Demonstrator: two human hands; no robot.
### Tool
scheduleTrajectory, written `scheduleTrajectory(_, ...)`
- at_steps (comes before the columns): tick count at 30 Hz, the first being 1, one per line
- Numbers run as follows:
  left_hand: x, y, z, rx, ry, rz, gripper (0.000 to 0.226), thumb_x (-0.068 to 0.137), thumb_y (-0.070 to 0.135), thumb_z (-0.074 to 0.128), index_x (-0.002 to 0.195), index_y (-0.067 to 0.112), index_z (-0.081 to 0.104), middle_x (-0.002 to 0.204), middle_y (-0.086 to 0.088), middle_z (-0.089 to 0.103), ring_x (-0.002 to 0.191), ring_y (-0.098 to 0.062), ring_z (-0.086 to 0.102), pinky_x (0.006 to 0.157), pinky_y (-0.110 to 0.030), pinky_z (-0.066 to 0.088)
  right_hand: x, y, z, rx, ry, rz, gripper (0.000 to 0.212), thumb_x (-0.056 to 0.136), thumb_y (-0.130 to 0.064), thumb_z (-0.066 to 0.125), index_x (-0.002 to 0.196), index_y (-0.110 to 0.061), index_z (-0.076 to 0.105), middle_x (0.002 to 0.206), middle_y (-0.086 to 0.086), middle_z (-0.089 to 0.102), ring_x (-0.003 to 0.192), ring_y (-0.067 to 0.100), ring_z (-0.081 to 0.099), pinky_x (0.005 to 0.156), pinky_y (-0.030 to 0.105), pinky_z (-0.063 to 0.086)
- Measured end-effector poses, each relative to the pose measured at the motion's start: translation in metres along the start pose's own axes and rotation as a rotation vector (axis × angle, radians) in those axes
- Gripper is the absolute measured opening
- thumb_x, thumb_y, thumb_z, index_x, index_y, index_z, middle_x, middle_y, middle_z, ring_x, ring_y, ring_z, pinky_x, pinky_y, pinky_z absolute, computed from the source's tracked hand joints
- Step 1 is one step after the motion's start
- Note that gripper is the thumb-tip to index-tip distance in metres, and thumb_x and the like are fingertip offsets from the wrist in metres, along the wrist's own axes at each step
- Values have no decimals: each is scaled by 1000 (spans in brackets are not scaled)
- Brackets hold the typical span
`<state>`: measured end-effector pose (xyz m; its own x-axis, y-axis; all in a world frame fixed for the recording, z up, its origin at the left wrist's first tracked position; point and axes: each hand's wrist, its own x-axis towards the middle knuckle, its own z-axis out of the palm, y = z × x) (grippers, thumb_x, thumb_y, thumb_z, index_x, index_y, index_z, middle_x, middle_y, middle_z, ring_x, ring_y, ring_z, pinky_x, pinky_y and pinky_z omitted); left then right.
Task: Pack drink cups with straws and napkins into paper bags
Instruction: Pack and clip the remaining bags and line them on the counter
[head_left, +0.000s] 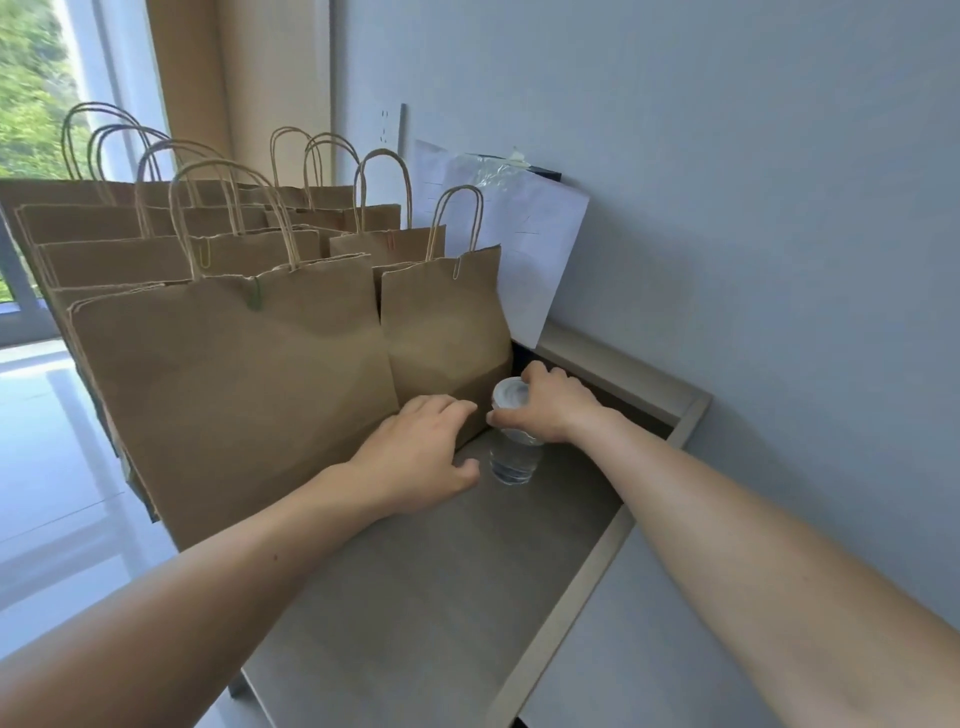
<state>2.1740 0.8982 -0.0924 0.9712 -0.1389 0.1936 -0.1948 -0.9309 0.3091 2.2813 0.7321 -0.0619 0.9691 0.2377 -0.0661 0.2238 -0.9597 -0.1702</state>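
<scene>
**Cup at the bag's foot: hazards and contents**

I am watching the right hand (550, 408) curling its fingers over the white lid (511, 391) of the clear cup (514, 457). The cup is standing on the tray (467, 597), just beside the small paper bag (447, 332). The left hand (421, 452) is lying with fingers relaxed against that bag's lower front, holding nothing.

I am judging this grip risky: lifting by the lid alone could pop it off and drop the cup. The light bag could also tip or buckle while the cup is going in.

Whether the cup is holding liquid, I cannot tell. The large paper bags (234, 374) are showing only their sides, so their contents are hidden. I am seeing no straw or napkin.
</scene>
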Motion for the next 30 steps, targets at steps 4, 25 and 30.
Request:
scheduleTrajectory(4,5,6,-1,-4,-7,4,69,91,44,55,152,23,29,155,2,33,145,-19,25,111,-37,32,-12,4,-1,15,5,-6,93,64,-66,71,138,-21,39,131,9,47,119,32,49,95,45,47)
scheduleTrajectory(25,32,144,-33,-24,80,194,69,90,44,57,150,22,33,151,-1,40,140,-23,32,103,-38,37,-162,141,-142,349,652,86,87,63,-61,77,136,-28,44,131,-1,46,121,19,48,96,38,45)
scheduleTrajectory(30,30,212,-3,-50,15,297,69,88,44,59,149,22,36,148,-1,43,139,-23,33,102,-38,37,-220,206,-121,331,632,215,89,62,-59,80,136,-27,45,131,1,48,122,20,48,97,40,45)
